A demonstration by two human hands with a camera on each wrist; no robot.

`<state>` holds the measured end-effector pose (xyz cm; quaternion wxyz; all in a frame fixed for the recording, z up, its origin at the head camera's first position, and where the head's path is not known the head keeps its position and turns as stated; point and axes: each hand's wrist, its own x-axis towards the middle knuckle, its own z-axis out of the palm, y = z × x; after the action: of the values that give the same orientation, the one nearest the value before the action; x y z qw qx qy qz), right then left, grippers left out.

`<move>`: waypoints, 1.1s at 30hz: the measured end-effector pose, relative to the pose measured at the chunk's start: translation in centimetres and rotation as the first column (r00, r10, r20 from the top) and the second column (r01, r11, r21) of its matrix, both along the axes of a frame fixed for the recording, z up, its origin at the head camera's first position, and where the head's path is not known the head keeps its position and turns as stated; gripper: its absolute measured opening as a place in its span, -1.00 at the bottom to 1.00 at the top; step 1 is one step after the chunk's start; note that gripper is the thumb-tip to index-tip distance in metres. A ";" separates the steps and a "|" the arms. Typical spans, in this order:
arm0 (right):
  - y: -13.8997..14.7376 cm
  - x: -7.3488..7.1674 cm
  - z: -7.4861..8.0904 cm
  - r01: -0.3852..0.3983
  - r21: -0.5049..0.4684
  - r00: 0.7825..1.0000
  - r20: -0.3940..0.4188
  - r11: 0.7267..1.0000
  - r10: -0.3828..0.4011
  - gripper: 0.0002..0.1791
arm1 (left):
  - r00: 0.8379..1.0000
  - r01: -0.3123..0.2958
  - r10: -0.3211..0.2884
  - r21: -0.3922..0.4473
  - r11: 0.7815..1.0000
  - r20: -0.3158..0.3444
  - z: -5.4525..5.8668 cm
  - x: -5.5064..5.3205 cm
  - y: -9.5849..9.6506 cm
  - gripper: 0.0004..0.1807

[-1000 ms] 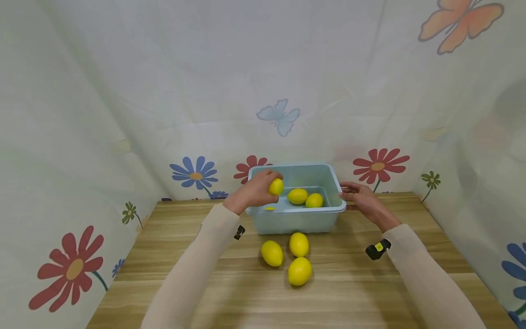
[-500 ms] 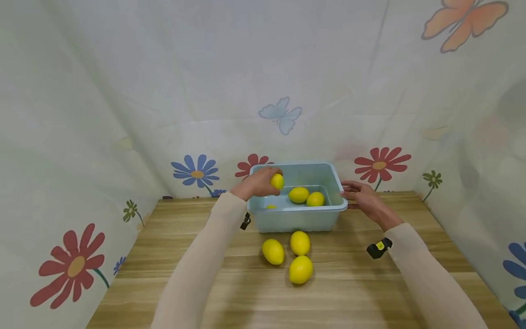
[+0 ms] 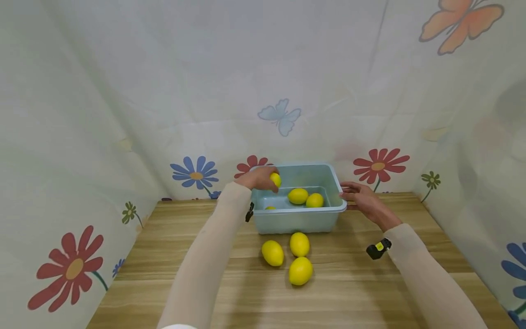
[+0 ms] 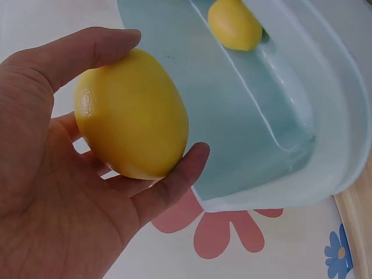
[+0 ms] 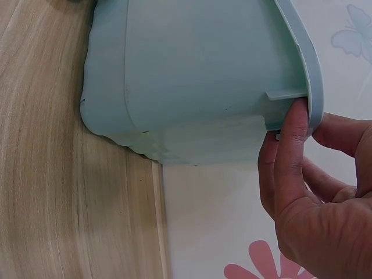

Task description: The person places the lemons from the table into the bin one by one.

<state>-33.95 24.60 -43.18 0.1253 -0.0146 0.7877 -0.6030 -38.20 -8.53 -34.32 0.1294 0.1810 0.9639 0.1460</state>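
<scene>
My left hand (image 3: 263, 177) grips a yellow lemon (image 4: 133, 116) between thumb and fingers, above the left part of a light blue plastic bin (image 3: 296, 221). Two lemons lie together on the bin's floor, one of them a lemon (image 3: 297, 196) near the middle. Only the top of another lemon (image 3: 270, 208) shows behind the front wall. At the bin's right side my right hand (image 3: 363, 201) holds the rim; in the right wrist view its fingers (image 5: 290, 154) are under the lip and the thumb is over it.
On the wooden table (image 3: 353, 292), in front of the bin, sit three lemons: a left lemon (image 3: 273, 253), a back lemon (image 3: 299, 244) and a front lemon (image 3: 301, 271). A flower-printed curtain (image 3: 205, 91) stands behind and at both sides.
My left forearm has swung rightward and forward, and the left hand has turned a little with the lemon still in it. My right hand keeps its place on the rim.
</scene>
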 end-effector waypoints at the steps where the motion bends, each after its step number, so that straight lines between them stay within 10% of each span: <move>1: 0.0 0.0 0.0 -0.001 0.001 1.000 0.002 1.000 0.001 -0.32 | 1.000 -0.004 0.004 0.000 1.000 0.007 0.0 -0.1 0.0 -0.35; 19: 0.1 0.1 0.0 -0.001 -0.020 1.000 0.011 1.000 0.001 -0.33 | 0.971 -0.063 0.045 0.069 0.996 0.237 -1.0 -1.9 1.4 -0.28; 33: 0.0 0.1 0.0 -0.002 -0.008 1.000 -0.005 1.000 0.002 -0.35 | 0.993 0.048 -0.058 0.096 0.994 0.102 -0.8 -1.7 1.8 -0.47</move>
<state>-33.89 24.62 -43.20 0.1238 -0.0174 0.7856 -0.6060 -39.92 -6.71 -35.15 0.1751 0.2044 0.9428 0.1967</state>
